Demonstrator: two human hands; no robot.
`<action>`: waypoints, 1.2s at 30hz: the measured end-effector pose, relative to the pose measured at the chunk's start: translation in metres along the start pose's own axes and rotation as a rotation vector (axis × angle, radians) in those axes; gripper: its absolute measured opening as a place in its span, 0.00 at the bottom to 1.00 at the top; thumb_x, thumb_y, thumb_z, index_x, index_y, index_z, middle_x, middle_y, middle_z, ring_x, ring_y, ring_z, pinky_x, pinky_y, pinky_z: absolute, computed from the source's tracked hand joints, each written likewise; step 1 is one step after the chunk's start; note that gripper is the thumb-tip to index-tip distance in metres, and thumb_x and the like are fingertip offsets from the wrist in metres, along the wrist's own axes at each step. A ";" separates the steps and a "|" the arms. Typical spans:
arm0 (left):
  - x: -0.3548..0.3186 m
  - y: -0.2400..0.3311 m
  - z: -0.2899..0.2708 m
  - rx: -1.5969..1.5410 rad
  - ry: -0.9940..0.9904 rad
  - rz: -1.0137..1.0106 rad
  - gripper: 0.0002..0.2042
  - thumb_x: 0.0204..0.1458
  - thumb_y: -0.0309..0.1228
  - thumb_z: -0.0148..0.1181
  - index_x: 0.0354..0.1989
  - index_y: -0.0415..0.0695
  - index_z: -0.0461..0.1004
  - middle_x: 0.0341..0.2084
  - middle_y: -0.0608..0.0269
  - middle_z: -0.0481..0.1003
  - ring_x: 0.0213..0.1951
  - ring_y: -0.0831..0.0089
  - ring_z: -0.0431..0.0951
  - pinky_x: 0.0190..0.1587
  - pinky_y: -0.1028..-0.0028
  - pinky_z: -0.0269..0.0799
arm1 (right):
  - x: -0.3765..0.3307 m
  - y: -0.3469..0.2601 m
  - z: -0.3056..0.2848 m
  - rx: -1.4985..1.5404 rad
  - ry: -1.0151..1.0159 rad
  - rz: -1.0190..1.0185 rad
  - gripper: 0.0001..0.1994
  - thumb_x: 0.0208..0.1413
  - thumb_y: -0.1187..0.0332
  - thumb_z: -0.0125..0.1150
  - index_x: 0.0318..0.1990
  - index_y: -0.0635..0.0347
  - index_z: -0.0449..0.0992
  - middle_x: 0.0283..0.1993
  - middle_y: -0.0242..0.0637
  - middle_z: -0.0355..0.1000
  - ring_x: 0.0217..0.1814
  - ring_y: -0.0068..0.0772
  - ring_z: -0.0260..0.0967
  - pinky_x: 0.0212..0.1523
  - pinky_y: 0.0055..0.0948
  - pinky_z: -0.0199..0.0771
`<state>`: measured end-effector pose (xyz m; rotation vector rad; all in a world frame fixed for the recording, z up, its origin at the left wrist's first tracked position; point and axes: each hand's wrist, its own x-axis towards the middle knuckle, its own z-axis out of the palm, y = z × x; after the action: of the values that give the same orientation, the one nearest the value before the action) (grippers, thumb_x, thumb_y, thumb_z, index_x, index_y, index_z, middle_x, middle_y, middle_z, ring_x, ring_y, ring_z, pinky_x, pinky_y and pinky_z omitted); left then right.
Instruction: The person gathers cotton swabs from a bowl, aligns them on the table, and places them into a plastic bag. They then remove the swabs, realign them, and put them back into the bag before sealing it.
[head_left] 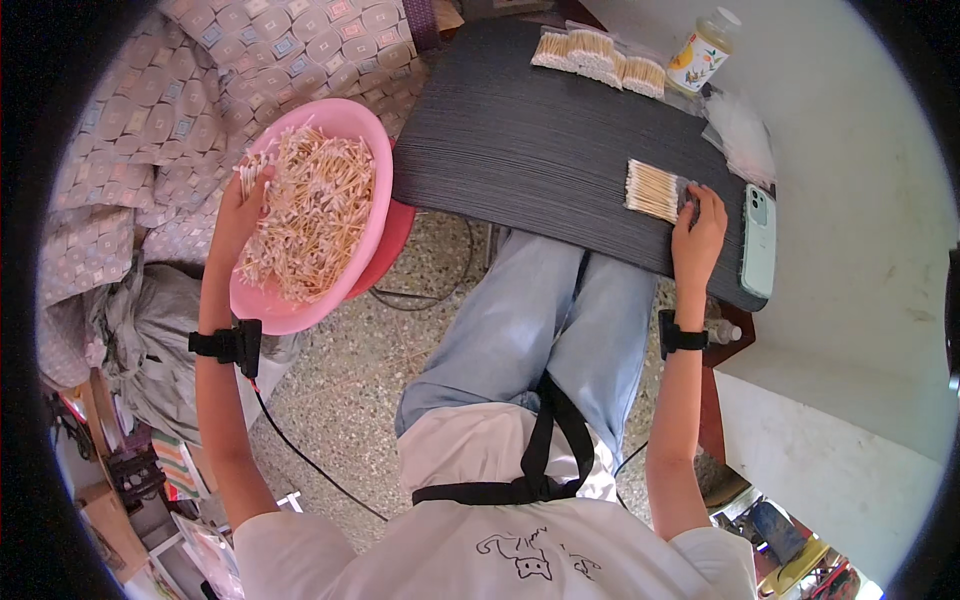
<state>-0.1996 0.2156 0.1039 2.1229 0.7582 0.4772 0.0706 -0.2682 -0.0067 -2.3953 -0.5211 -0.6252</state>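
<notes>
Loose cotton swabs (pixel 310 210) with white tips and pale wooden sticks fill a pink basin (pixel 378 165) on the left. At the basin's left side, my left hand (pixel 240 215) is closed around a small bunch of swabs, their tips poking out past the fingers. My right hand (pixel 700 235) rests on the dark table, fingers curled on the clear end of a small plastic bag (pixel 684 190). A neat row of cotton swabs (pixel 652 189) lies flat in that bag. The right fingertips partly hide the bag's end.
On the grey-black table (pixel 520 130), several filled swab packs (pixel 595 57) lie at the far edge beside a bottle (pixel 703 50). Empty clear bags (pixel 742 140) and a mint-green phone (pixel 759 240) sit along the right edge by the wall. A red stool (pixel 385 255) supports the basin.
</notes>
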 end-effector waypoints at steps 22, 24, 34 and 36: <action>0.033 0.120 0.101 -0.160 -0.086 0.176 0.20 0.57 0.49 0.55 0.45 0.44 0.73 0.27 0.73 0.71 0.29 0.83 0.71 0.30 0.82 0.66 | -0.003 -0.001 -0.001 0.003 0.029 0.012 0.12 0.54 0.76 0.51 0.46 0.65 0.73 0.53 0.50 0.67 0.57 0.52 0.62 0.56 0.43 0.64; 0.047 0.137 0.119 -0.127 -0.210 0.197 0.21 0.57 0.49 0.55 0.45 0.43 0.73 0.27 0.72 0.71 0.29 0.82 0.71 0.31 0.81 0.67 | -0.003 -0.006 0.000 0.033 0.041 -0.006 0.12 0.54 0.76 0.51 0.46 0.65 0.73 0.53 0.50 0.67 0.56 0.52 0.62 0.55 0.43 0.65; 0.049 0.145 0.279 0.467 -0.051 0.607 0.19 0.58 0.43 0.54 0.53 0.45 0.68 0.34 0.47 0.77 0.35 0.49 0.78 0.36 0.58 0.74 | -0.003 -0.009 0.001 0.024 0.052 0.015 0.11 0.53 0.77 0.52 0.44 0.65 0.73 0.51 0.49 0.66 0.55 0.52 0.62 0.54 0.43 0.66; 0.050 0.146 0.287 0.510 -0.038 0.645 0.19 0.57 0.42 0.54 0.53 0.47 0.68 0.35 0.49 0.76 0.35 0.51 0.78 0.36 0.59 0.75 | -0.003 -0.009 0.000 0.038 0.044 0.027 0.11 0.53 0.77 0.52 0.44 0.64 0.73 0.50 0.48 0.66 0.55 0.51 0.62 0.54 0.44 0.66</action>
<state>0.0507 0.0133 0.0524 2.8501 0.1497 0.6189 0.0639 -0.2621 -0.0043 -2.3436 -0.4771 -0.6486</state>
